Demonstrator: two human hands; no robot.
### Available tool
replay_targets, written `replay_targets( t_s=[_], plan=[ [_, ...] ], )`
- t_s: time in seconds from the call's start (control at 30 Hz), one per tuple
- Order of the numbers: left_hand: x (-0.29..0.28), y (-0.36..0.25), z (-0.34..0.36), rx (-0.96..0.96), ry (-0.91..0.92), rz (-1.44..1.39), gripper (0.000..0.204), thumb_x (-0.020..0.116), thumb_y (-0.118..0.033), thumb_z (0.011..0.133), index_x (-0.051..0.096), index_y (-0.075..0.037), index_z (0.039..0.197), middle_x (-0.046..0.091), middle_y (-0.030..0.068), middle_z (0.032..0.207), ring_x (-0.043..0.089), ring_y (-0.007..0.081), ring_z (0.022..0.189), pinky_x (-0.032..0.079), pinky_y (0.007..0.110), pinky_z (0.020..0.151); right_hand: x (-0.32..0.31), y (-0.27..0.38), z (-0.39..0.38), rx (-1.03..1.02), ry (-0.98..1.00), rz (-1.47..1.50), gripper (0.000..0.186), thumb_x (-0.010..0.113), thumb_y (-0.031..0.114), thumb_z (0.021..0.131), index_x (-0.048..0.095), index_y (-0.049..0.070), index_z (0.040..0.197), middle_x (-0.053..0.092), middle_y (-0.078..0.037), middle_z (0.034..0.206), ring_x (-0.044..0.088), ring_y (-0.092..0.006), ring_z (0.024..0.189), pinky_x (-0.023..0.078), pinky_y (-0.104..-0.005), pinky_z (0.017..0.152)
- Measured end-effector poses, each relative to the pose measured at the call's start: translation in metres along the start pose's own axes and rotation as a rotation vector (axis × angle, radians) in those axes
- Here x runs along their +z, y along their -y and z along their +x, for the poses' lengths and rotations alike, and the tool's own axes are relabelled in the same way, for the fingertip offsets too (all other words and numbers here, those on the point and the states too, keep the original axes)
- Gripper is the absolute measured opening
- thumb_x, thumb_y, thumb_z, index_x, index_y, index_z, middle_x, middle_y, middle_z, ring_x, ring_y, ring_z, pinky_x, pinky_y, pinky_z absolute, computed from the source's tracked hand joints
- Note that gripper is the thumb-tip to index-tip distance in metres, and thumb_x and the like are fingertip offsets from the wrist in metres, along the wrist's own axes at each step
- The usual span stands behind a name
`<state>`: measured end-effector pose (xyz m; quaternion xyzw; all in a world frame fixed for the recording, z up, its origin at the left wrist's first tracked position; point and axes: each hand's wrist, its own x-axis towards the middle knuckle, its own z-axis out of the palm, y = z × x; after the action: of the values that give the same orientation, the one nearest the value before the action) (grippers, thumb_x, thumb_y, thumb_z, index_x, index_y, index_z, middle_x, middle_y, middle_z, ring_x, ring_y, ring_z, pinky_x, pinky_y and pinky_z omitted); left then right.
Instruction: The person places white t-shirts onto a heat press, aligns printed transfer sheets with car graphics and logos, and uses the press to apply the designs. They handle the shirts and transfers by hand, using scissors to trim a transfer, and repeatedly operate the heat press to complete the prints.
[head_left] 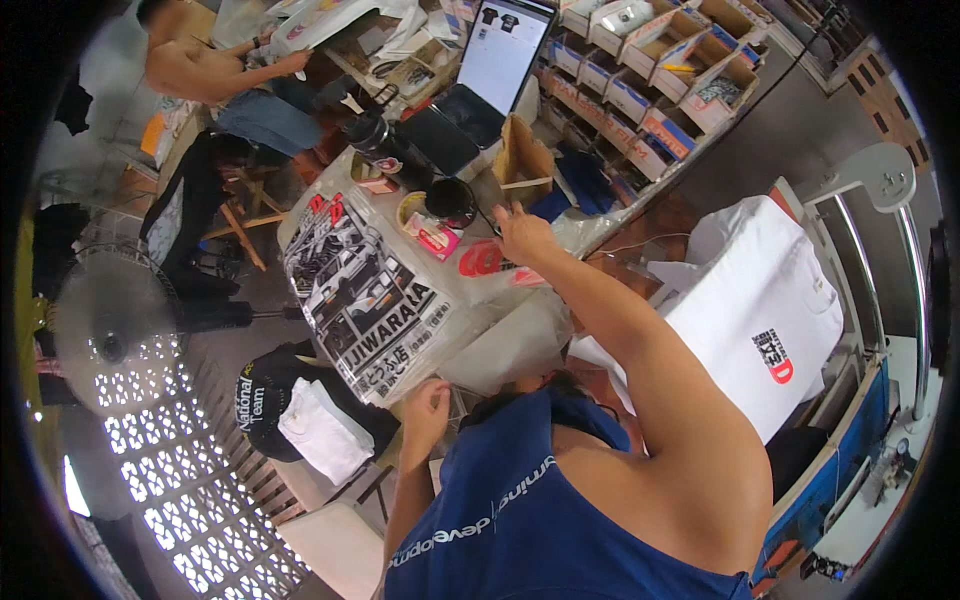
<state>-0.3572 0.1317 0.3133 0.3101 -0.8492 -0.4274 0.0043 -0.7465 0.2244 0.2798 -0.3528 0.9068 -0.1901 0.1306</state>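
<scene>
My right hand [520, 235] reaches over the table beside a dark round container [450, 202] and an upright cardboard holder [530, 160], fingers curled on something too small to make out. My left hand [430, 400] is low by the table's near edge, fingers curled, their contents unclear. Beside it lies a printed film sheet [355, 290] with a vehicle graphic. A red logo print [478, 260] and a clear plastic sheet [500, 340] lie between my hands. A pink packet [430, 240] sits near the dark container.
Another person [215, 80] works at upper left. A laptop [500, 70] and stacked small boxes [650, 70] stand behind. A white shirt on a press [740, 300] is at my right; a fan [115, 320] and chair with folded white cloth [325, 430] are at left.
</scene>
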Motion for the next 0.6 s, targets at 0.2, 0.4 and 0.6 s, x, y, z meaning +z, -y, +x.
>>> replay_targets(
  t_s=[0.2, 0.4, 0.6],
  plan=[
    [-0.020, 0.021, -0.018, -0.089, -0.068, -0.065, 0.019, 0.065, -0.011, 0.096, 0.073, 0.000, 0.110, 0.075, 0.0144, 0.109, 0.073, 0.0281, 0.102, 0.054, 0.036, 0.093, 0.008, -0.004, 0.003, -0.064, -0.128, 0.124, 0.042, 0.073, 0.027, 0.092, 0.064, 0.009, 0.129, 0.067, -0.023, 0.120, 0.071, -0.0427, 0.102, 0.058, -0.0507, 0.085],
    [-0.064, -0.022, 0.036, 0.173, 0.003, -0.177, 0.019, 0.064, -0.008, 0.098, 0.072, 0.002, 0.112, 0.075, 0.0114, 0.106, 0.070, 0.0198, 0.100, 0.054, 0.032, 0.092, -0.056, 0.049, -0.067, 0.159, -0.179, 1.409, 0.035, 0.065, 0.018, 0.105, 0.059, 0.000, 0.136, 0.068, -0.006, 0.121, 0.067, -0.0163, 0.105, 0.056, -0.0324, 0.087],
    [-0.102, -0.141, 0.091, 0.652, 0.019, -0.169, 0.038, 0.076, -0.003, 0.086, 0.065, 0.000, 0.122, 0.068, 0.0151, 0.114, 0.070, 0.0287, 0.103, 0.053, 0.037, 0.095, -0.092, 0.096, -0.132, -0.039, -0.204, 1.734, 0.038, 0.063, 0.014, 0.106, 0.055, -0.002, 0.139, 0.068, -0.010, 0.122, 0.066, -0.0185, 0.111, 0.054, -0.0355, 0.100]
  ],
)
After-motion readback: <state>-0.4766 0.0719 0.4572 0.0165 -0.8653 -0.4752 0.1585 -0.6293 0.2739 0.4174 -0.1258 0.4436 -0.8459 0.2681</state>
